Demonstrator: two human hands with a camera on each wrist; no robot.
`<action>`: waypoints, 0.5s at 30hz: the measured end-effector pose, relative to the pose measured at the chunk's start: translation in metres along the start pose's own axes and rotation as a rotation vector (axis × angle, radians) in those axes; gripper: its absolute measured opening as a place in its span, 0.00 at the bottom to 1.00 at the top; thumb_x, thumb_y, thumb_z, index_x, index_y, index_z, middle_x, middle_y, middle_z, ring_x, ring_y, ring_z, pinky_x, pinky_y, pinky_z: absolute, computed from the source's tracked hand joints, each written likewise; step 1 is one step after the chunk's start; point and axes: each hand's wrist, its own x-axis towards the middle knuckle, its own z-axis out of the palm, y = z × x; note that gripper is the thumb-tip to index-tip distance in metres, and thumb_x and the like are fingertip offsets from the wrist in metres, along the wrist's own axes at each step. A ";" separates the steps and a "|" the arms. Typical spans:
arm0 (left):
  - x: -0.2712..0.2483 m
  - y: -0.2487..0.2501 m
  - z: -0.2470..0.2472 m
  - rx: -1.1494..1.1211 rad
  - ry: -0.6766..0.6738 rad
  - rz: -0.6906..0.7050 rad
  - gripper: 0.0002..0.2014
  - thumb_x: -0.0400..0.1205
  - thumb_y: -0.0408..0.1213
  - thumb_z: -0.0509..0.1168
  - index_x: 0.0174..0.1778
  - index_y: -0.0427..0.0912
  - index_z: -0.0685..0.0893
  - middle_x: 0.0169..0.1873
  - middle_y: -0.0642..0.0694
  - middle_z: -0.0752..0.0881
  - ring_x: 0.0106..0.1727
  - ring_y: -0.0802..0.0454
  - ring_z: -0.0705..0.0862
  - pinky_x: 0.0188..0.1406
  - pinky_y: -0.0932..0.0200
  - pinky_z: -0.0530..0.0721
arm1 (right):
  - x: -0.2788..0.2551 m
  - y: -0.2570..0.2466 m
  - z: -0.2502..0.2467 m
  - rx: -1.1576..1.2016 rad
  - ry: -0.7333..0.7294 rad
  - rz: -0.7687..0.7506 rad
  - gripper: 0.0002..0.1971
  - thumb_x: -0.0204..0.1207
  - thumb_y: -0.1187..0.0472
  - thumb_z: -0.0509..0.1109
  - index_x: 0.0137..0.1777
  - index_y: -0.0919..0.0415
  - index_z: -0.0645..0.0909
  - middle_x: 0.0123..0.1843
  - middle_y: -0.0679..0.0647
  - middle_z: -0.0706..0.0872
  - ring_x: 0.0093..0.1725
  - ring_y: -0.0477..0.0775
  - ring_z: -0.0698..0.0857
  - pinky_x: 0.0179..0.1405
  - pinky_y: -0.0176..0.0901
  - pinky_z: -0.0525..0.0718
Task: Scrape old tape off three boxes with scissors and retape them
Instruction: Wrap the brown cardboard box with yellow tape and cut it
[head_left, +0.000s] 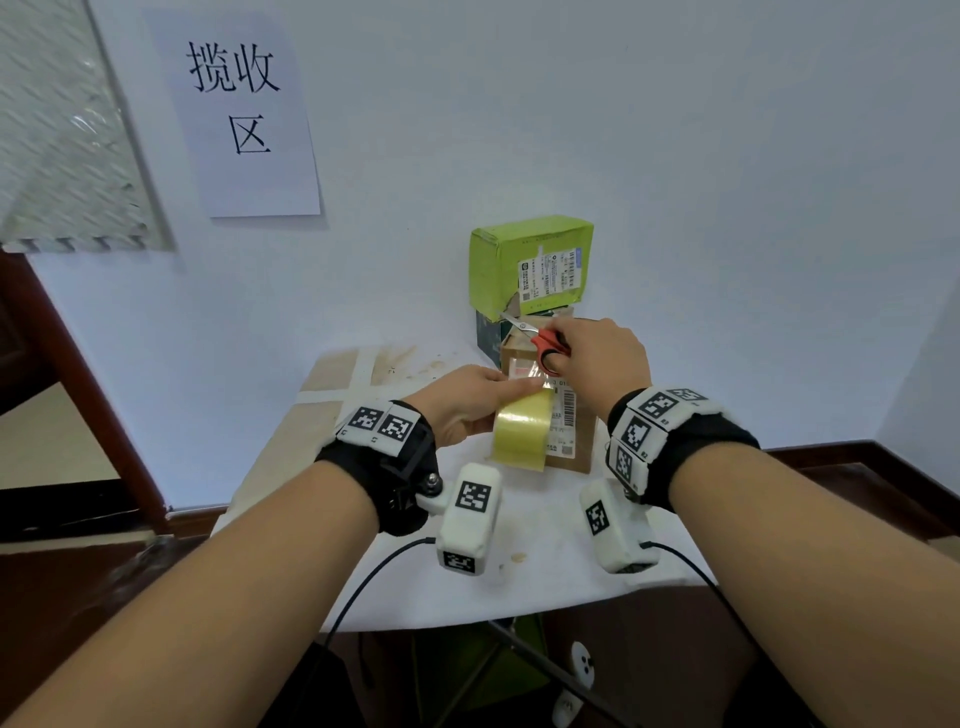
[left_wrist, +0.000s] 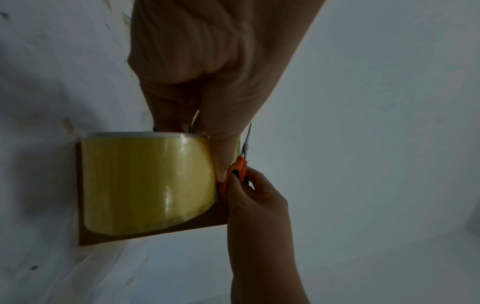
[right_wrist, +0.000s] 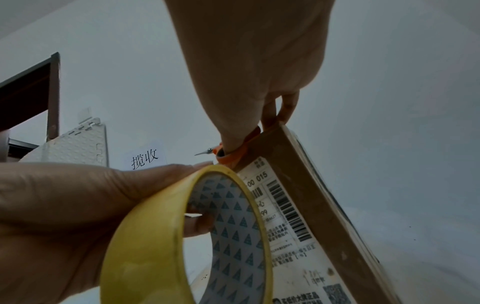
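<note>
A small brown cardboard box (head_left: 574, 441) with a white shipping label lies on the white table (head_left: 519, 545). My left hand (head_left: 467, 405) grips a yellow tape roll (head_left: 522, 436) against it, thumb on the roll's outside, fingers in the core. The roll fills the left wrist view (left_wrist: 148, 183) and shows its printed core in the right wrist view (right_wrist: 182, 236). My right hand (head_left: 597, 358) holds red-handled scissors (head_left: 540, 335), a finger through a handle loop, blades pointing up and left. The scissors (left_wrist: 240, 164) sit just beyond the roll, over the box (right_wrist: 311, 216).
A green box (head_left: 530, 265) stands on a dark box (head_left: 488, 335) against the wall behind. A flat brown carton (head_left: 332, 374) lies at the table's far left. A paper sign (head_left: 239, 114) hangs on the wall. Dark floor and a table leg show below the front edge.
</note>
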 end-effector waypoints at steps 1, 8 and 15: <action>0.000 0.000 -0.001 -0.017 -0.017 -0.011 0.16 0.78 0.42 0.72 0.55 0.35 0.84 0.44 0.44 0.90 0.42 0.53 0.88 0.47 0.61 0.88 | 0.000 0.000 -0.001 -0.002 -0.003 0.001 0.12 0.79 0.53 0.65 0.61 0.52 0.80 0.54 0.53 0.87 0.55 0.59 0.83 0.49 0.48 0.77; 0.001 -0.001 -0.003 -0.040 -0.067 -0.076 0.12 0.80 0.40 0.70 0.54 0.36 0.85 0.47 0.44 0.90 0.44 0.53 0.88 0.45 0.63 0.88 | -0.002 -0.001 -0.003 -0.009 -0.006 0.008 0.13 0.80 0.53 0.65 0.61 0.52 0.80 0.54 0.54 0.87 0.55 0.60 0.83 0.47 0.46 0.76; 0.008 -0.012 0.001 0.015 -0.088 -0.111 0.08 0.81 0.38 0.70 0.50 0.37 0.85 0.43 0.45 0.90 0.39 0.55 0.89 0.42 0.62 0.89 | -0.002 -0.002 -0.006 -0.004 -0.012 0.014 0.13 0.80 0.53 0.64 0.61 0.53 0.80 0.53 0.55 0.87 0.53 0.60 0.83 0.45 0.45 0.75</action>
